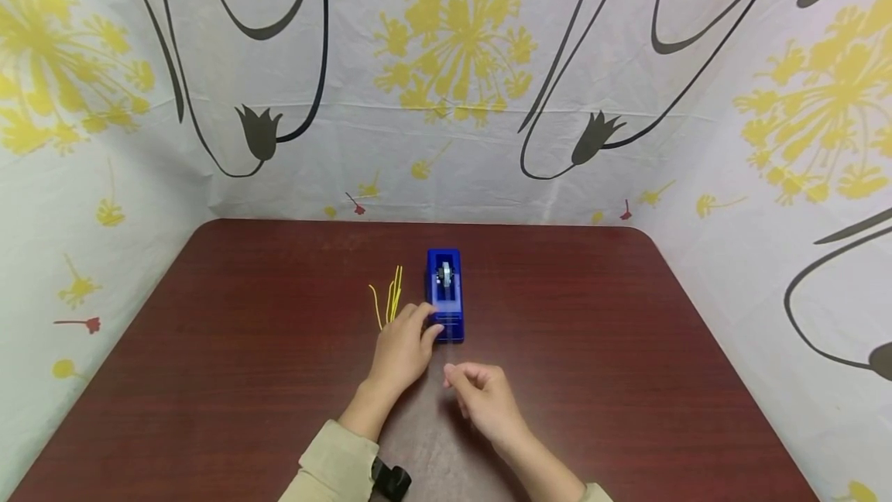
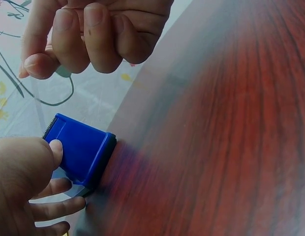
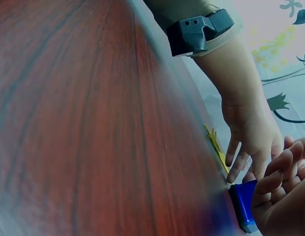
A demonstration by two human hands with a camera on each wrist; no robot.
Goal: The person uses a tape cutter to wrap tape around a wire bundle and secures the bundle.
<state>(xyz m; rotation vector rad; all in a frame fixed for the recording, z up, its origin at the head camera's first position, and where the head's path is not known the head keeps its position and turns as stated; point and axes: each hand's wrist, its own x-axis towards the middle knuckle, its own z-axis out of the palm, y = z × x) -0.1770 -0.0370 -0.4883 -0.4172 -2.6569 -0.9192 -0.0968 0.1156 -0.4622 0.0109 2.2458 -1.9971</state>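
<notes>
A blue tape dispenser [image 1: 450, 305] stands on the brown table, with a roll of clear tape [image 1: 444, 276] in it. My left hand [image 1: 403, 348] holds the dispenser at its near left side; in the left wrist view the thumb [image 2: 56, 151] is on its front face by the toothed cutter [image 2: 50, 126]. My right hand [image 1: 488, 400], nearer to me, pinches the free end of a clear strip of tape [image 1: 449, 352] between thumb and forefinger. The strip runs from the dispenser to those fingertips.
Several thin yellow strands [image 1: 395, 291], like wires or ties, lie just left of the dispenser, partly behind the left hand. The wood-grain table [image 1: 592, 316] has rounded far corners. Patterned white cloth [image 1: 390, 146] hangs behind it and at both sides.
</notes>
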